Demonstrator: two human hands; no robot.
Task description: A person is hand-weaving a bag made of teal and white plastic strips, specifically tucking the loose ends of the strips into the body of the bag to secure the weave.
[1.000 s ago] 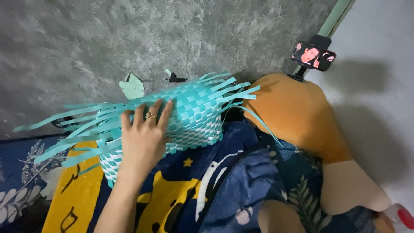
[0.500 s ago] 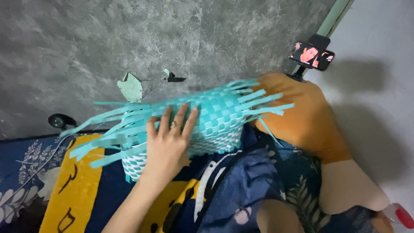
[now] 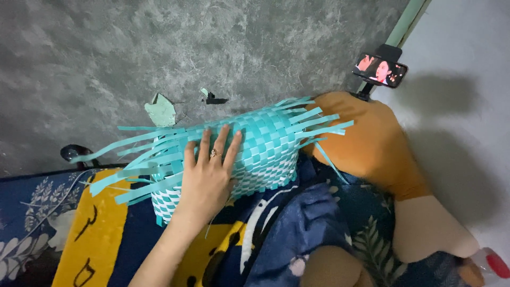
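Woven basket (image 3: 265,151): turquoise strips on top, turquoise-and-white check weave on lower side; loose strip ends (image 3: 133,159) plain turquoise. Floor (image 3: 159,48): mottled grey. Cloth (image 3: 95,234): mustard yellow with black marks, beside navy with pale leaf print. Blanket (image 3: 297,223): dark blue, white patches, green fern pattern. Cushion (image 3: 372,143): orange-ochre. Ring (image 3: 213,154) on left hand (image 3: 207,178): gold-toned. Scrap (image 3: 161,110): pale green.

1. Left hand (image 3: 208,172) lies flat, palm down, fingers spread and pointing away — a ring on one finger.
2. Its bare forearm runs down toward the lower frame edge.
3. Right hand — out of sight.
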